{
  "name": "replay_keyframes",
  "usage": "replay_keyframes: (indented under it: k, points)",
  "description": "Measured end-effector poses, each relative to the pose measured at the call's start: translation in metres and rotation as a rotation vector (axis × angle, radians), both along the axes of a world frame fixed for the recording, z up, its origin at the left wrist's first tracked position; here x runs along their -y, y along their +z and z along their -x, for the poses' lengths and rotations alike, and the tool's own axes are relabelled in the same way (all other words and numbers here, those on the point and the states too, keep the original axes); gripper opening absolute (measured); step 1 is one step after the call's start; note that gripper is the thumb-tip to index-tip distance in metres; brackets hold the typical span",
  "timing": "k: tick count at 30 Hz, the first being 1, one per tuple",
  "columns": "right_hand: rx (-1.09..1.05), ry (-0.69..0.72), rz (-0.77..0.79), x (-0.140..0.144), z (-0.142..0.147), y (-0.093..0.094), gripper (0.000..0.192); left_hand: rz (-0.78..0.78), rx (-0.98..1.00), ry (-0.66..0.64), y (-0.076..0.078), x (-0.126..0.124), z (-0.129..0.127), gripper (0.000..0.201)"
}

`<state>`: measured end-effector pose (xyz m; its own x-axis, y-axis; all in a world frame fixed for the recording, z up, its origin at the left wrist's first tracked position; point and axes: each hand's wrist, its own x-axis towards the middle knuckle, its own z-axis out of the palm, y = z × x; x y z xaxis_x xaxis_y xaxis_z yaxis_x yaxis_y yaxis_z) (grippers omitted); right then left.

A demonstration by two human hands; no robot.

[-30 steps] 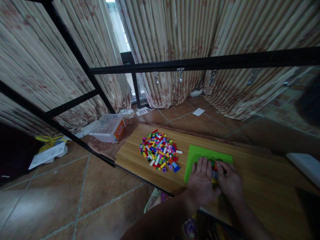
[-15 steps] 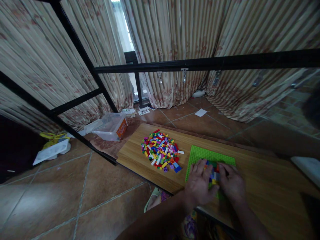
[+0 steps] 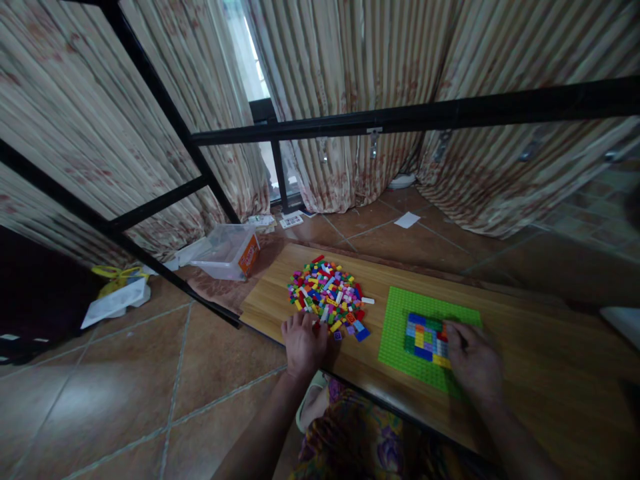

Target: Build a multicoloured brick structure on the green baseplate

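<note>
1. My left hand (image 3: 303,343): at the near edge of the heap of small multicoloured plastic bricks (image 3: 329,299), fingers spread and curled down onto the nearest pieces; I cannot tell whether it grips one.
2. My right hand (image 3: 475,363): resting on the right side of the bright green studded baseplate (image 3: 397,333), fingertips touching the flat patch of assembled blue, yellow, green and red bricks (image 3: 425,339); fingers bent, nothing seen pinched.
3. Baseplate: flat on the long wood-grain surface (image 3: 525,353), just right of the heap; patch seated near its middle.
4. Clear plastic tub with orange label (image 3: 227,252): on the brown tiled floor (image 3: 125,393), beyond the surface's left end.
5. Striped curtains (image 3: 350,87): behind a black metal frame (image 3: 400,120).
</note>
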<state>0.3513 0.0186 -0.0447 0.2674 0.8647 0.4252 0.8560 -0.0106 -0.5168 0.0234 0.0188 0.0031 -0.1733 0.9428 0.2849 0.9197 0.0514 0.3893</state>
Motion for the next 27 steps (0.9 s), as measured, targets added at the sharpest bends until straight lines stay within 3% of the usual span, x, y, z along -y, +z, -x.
replay_keyframes:
  k: [8, 14, 20, 27]
  points:
    - [0.001, 0.002, -0.016, 0.0, 0.001, 0.001, 0.04, 0.015, -0.029, -0.001, -0.003, -0.005, -0.001, 0.016]
    - [-0.024, 0.002, 0.0, 0.001, 0.002, 0.003, 0.042, 0.056, 0.232, 0.045, 0.0, -0.01, 0.006, 0.013]
    - [-0.02, 0.0, -0.001, 0.0, 0.002, 0.003, 0.042, 0.066, 0.67, 0.093, 0.004, -0.017, 0.004, 0.009]
    - [-0.015, 0.023, -0.021, 0.0, 0.002, 0.003, 0.04, 0.213, 1.712, 0.039, 0.022, -0.019, 0.002, 0.029]
